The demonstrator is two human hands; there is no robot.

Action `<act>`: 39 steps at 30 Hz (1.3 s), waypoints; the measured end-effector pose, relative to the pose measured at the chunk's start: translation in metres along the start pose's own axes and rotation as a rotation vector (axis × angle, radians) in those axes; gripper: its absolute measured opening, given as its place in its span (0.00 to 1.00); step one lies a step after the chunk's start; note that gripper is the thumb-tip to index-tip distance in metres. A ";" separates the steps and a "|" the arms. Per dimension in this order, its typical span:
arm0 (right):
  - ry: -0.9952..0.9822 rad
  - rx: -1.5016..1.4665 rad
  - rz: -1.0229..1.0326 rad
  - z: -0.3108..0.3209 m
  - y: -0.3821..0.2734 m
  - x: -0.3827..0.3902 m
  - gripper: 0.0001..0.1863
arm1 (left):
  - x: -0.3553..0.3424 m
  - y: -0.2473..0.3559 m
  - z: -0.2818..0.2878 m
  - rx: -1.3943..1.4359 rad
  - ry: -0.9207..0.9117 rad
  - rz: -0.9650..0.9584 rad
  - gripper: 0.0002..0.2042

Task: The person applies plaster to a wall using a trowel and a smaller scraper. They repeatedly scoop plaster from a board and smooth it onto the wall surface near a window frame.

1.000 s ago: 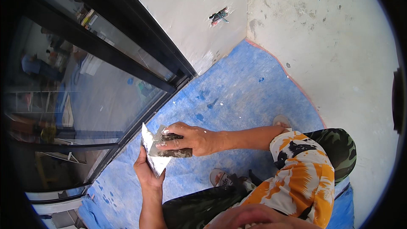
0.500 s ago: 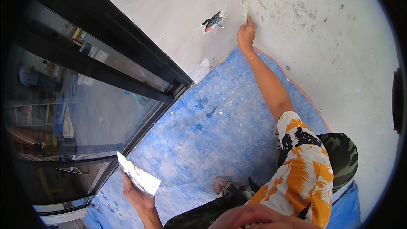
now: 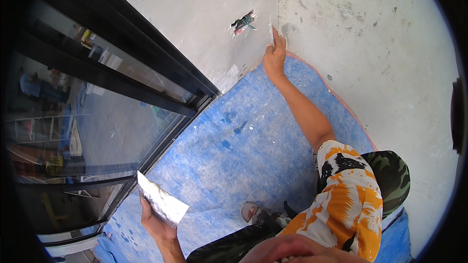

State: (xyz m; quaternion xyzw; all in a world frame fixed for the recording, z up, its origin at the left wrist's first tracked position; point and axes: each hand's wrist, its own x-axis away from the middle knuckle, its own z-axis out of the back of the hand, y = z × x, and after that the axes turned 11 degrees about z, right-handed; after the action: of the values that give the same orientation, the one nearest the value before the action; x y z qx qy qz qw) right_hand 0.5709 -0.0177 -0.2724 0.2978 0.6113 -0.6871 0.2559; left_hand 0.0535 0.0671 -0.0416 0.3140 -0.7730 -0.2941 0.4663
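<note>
At the lower left, my left hand (image 3: 160, 225) is closed around a shiny metal plastering trowel (image 3: 165, 206) with some pale filler on its face. My right arm reaches up to the wall corner, where my right hand (image 3: 275, 62) grips a thin putty knife (image 3: 271, 25). Its blade shows nearly edge-on against the smooth grey wall (image 3: 204, 0), just left of the corner; its handle is hidden in my fingers. Left of this hand, a rough hole (image 3: 243, 23) in the same wall has green and red wires in it.
A blue protective sheet (image 3: 209, 151) covers the floor. A black-framed glass door (image 3: 161, 63) runs along the left. On the right stands a blotchy concrete wall (image 3: 375, 53). A camouflage cap (image 3: 392, 180) is beside my right sleeve, and my sandalled foot (image 3: 253, 213) rests on the sheet.
My right hand has moved left and slightly down from the corner, bringing the putty knife onto the left wall. My left hand with the trowel has hardly moved.
</note>
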 end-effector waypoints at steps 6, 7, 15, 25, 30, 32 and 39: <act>0.046 0.035 -0.288 0.005 0.072 0.002 0.29 | 0.004 0.004 0.015 0.040 -0.040 0.021 0.20; 0.050 0.054 -0.199 0.001 0.082 -0.005 0.29 | 0.005 0.004 0.018 0.020 -0.023 0.005 0.20; 0.019 0.236 -0.215 -0.050 0.051 -0.049 0.31 | 0.018 0.004 0.033 0.047 0.025 -0.006 0.20; 0.105 -0.043 -0.283 -0.014 0.045 0.023 0.27 | 0.019 0.006 0.039 0.001 0.058 -0.043 0.20; 0.093 0.115 -0.480 -0.017 0.105 0.007 0.25 | 0.033 0.007 0.050 0.039 0.088 -0.051 0.21; 0.019 0.102 -0.331 -0.034 0.102 0.013 0.26 | 0.037 0.007 0.053 0.033 0.090 -0.056 0.21; -0.199 0.096 0.155 -0.061 0.023 0.094 0.32 | 0.037 0.010 0.054 0.045 0.058 -0.033 0.20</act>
State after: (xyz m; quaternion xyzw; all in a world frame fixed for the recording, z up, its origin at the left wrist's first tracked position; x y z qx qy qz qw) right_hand 0.5285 0.0414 -0.3607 0.2863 0.5243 -0.7201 0.3530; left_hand -0.0110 0.0539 -0.0356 0.3456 -0.7601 -0.2753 0.4764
